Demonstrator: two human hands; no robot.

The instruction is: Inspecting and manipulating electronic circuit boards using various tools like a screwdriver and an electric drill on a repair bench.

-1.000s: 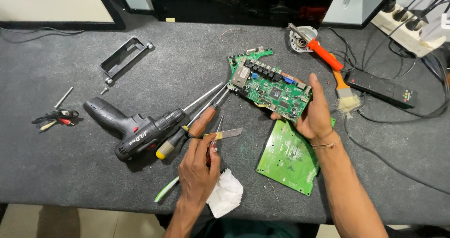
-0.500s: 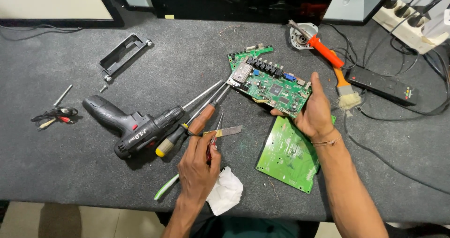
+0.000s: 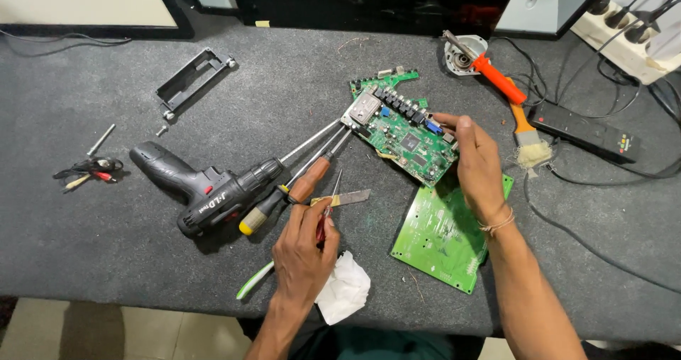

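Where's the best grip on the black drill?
Probably the drill handle, the angled black part at its upper-left end, taken from the left. It juts free of the body on bare table, while screwdrivers crowd the chuck end.

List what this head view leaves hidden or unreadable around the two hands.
- Head view: the left hand covers the handle of the small tool it grips.
- The right hand hides the populated circuit board's near edge.
- The second green board is partly under the right forearm.
- The white cloth is partly under the left wrist.
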